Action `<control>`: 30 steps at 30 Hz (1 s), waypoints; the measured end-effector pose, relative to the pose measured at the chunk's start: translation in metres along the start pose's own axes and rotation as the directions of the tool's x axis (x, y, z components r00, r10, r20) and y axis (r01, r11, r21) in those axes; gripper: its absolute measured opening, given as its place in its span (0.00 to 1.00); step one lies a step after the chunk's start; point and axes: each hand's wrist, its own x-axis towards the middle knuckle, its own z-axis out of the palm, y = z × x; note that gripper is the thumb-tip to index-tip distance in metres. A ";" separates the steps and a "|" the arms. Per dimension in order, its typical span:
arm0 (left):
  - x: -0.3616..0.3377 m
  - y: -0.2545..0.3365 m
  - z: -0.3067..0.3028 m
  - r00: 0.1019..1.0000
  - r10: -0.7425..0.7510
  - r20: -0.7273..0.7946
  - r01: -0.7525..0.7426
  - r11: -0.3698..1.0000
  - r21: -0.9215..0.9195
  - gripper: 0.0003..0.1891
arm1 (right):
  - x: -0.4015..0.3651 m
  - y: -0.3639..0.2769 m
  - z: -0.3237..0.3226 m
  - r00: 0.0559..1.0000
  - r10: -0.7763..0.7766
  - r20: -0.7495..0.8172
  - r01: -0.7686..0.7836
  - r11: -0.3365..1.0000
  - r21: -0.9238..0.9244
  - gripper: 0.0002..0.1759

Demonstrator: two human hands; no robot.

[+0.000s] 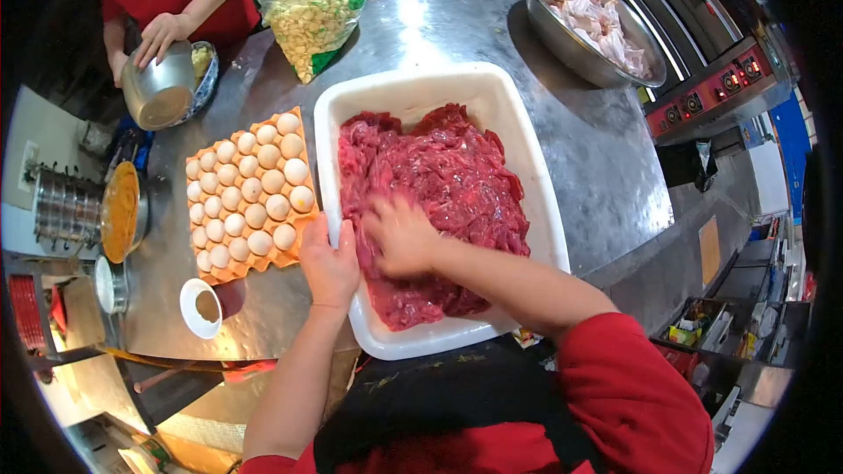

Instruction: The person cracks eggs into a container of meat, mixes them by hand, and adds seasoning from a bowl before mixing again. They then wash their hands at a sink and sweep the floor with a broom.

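A white rectangular tub [549,211] stands on the metal table in front of me, with a large heap of raw sliced red meat [457,184] in it. My left hand [329,265] grips the tub's left rim, the thumb on the inner side and the fingers on the outer side. Inside the tub, my right hand [399,233] presses into the left part of the meat. Motion blurs its fingers, which are partly sunk in the meat, so their grip does not show. Close to my left hand lies an orange tray of eggs [255,197].
A small white bowl [202,309] of brownish powder stands front left. Behind are a bag of yellowish pieces [314,17] and a steel basin of pale raw meat [597,26]. At back left, a co-worker's hand [165,35] rests on a tilted metal bowl [160,92].
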 end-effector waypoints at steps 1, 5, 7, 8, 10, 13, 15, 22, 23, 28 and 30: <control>0.000 0.000 -0.001 1.000 0.001 0.004 -0.001 1.000 0.007 0.11 | -0.027 0.000 0.004 0.993 -0.101 0.056 0.098 0.994 0.052 0.30; 0.000 0.001 0.000 1.000 -0.023 -0.005 0.023 1.000 -0.007 0.11 | -0.096 0.033 -0.040 0.920 -0.192 0.342 0.260 0.951 -0.166 0.27; 0.001 0.002 -0.001 1.000 -0.028 -0.006 0.028 1.000 -0.011 0.11 | -0.091 0.072 -0.057 0.942 -0.184 0.280 0.288 0.872 -0.397 0.28; 0.001 0.002 -0.001 0.998 -0.054 -0.023 0.053 0.999 -0.010 0.11 | -0.077 0.092 -0.061 0.959 -0.197 0.203 0.273 0.835 -0.478 0.29; 0.000 0.000 0.000 0.998 -0.058 0.008 0.057 0.997 0.043 0.11 | -0.034 0.110 -0.073 0.997 0.068 0.042 -0.046 0.917 -0.395 0.33; -0.001 0.000 0.001 0.998 -0.064 -0.004 0.064 0.996 0.069 0.12 | 0.049 0.110 -0.080 0.973 0.228 -0.031 -0.230 0.953 -0.197 0.37; 0.000 -0.001 0.000 0.998 -0.058 0.006 0.057 0.996 0.070 0.12 | 0.108 0.104 -0.075 0.982 0.186 0.032 -0.188 0.978 0.093 0.35; 0.001 -0.003 0.002 1.000 -0.013 -0.001 0.013 0.999 0.046 0.12 | 0.067 0.009 -0.042 0.952 -0.013 0.305 0.073 0.980 -0.186 0.32; -0.001 -0.002 -0.001 1.000 -0.007 0.008 0.007 0.999 0.048 0.12 | 0.040 0.000 -0.039 0.908 -0.068 0.413 0.176 0.958 -0.228 0.30; 0.001 0.002 -0.002 1.000 -0.014 0.010 0.014 1.000 -0.022 0.12 | -0.067 0.035 -0.061 0.843 -0.174 0.509 0.368 0.877 -0.309 0.25; 0.002 -0.002 0.001 1.000 -0.011 -0.001 0.011 0.999 -0.036 0.12 | -0.072 0.073 -0.068 0.924 -0.066 0.376 0.262 0.825 -0.501 0.30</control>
